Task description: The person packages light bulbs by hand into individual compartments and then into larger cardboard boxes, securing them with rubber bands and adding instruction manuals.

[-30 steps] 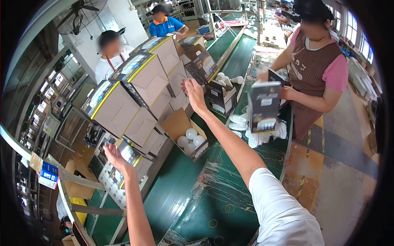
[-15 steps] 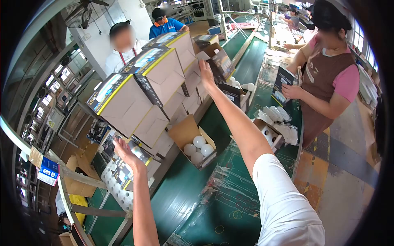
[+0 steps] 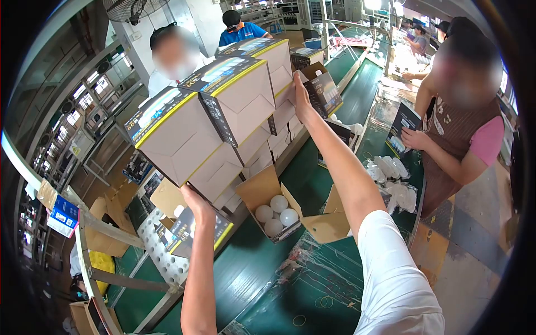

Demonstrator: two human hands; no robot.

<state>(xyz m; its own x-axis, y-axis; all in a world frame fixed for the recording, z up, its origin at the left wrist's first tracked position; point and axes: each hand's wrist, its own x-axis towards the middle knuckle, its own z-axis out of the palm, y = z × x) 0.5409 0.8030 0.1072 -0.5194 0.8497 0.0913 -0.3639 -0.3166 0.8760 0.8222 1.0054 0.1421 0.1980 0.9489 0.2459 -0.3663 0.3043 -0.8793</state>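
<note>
A stack of light-bulb boxes (image 3: 178, 142), dark-topped with yellow edges and pale sides, stands before me in rows. My left hand (image 3: 196, 205) is at the lower left end of its top row, fingers partly hidden behind the box. My right hand (image 3: 302, 100) presses the row's far right end, fingers up along the side. The row is held between both hands. Below the left hand sits another printed box (image 3: 192, 237) with a raised flap. An open carton (image 3: 259, 187) with several white bulbs (image 3: 278, 203) lies on the green belt, between my arms.
Another open carton (image 3: 324, 223) lies partly behind my right forearm. A co-worker at right holds a dark box (image 3: 403, 129) beside plastic-wrapped white pieces (image 3: 385, 167). Two people stand behind the stack. A white perforated tray (image 3: 159, 245) and metal frame (image 3: 128, 282) are at left.
My left hand has moved in against the top row's left end, and the row appears slightly higher. My right hand stays at its right end. Carton flaps now show beside my right forearm.
</note>
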